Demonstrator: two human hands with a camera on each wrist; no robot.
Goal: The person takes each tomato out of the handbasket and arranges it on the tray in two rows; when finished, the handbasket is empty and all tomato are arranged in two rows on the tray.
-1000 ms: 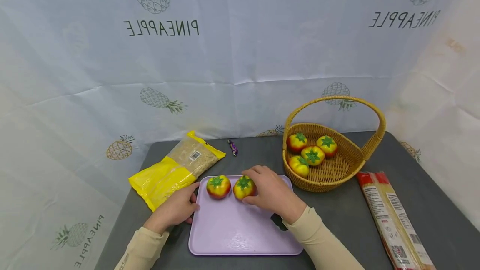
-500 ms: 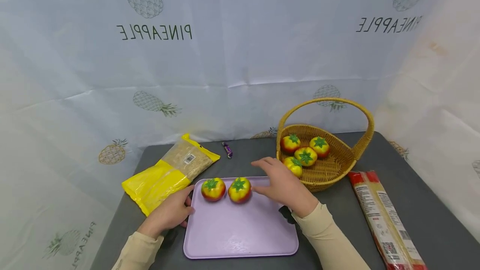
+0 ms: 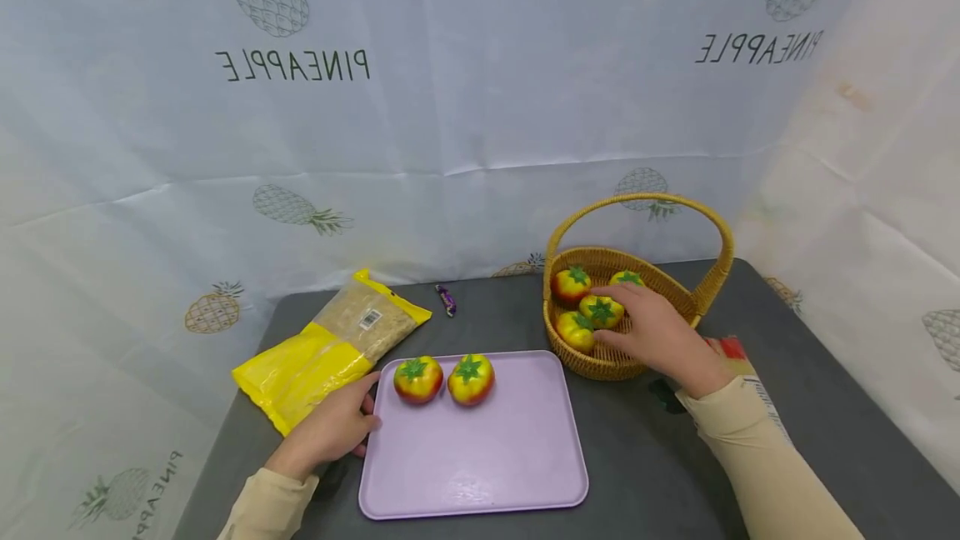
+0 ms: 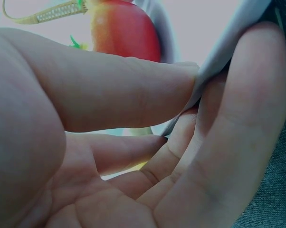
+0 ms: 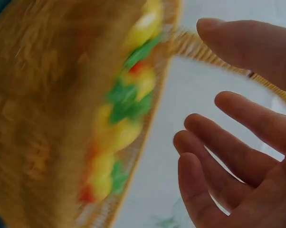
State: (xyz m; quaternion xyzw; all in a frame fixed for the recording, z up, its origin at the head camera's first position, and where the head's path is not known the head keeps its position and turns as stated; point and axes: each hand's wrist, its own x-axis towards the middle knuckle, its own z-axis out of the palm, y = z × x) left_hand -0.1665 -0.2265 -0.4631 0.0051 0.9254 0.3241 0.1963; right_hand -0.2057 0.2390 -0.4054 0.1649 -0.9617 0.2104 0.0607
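Observation:
My left hand (image 3: 330, 423) grips the left edge of a lilac tray (image 3: 480, 457); in the left wrist view the thumb presses on the rim (image 4: 216, 59) and the fingers curl beneath it. Two red-and-yellow tomatoes with green star-shaped tops lie side by side near the tray's far edge, a left tomato (image 3: 418, 380) and a right tomato (image 3: 471, 380). Over the wicker basket (image 3: 600, 369) my right hand (image 3: 660, 336) reaches with fingers spread, nothing held. Several similar tomatoes (image 3: 572, 283) lie in that basket. In the right wrist view the parted fingers (image 5: 228, 142) are apart from the blurred tomatoes (image 5: 124, 104).
A tall arched handle (image 3: 637, 197) rises over the basket. Left of the tray lies a yellow bag of grain-like food (image 3: 337, 348). Behind is a small purple-wrapped candy (image 3: 446, 300). A long red-ended packet (image 3: 731, 348) lies at the right, partly hidden by my right sleeve (image 3: 757, 448).
My right hand has let go of the right tomato on the tray and moved right, over the basket. My left hand stays at the tray's edge. The head view has shifted slightly.

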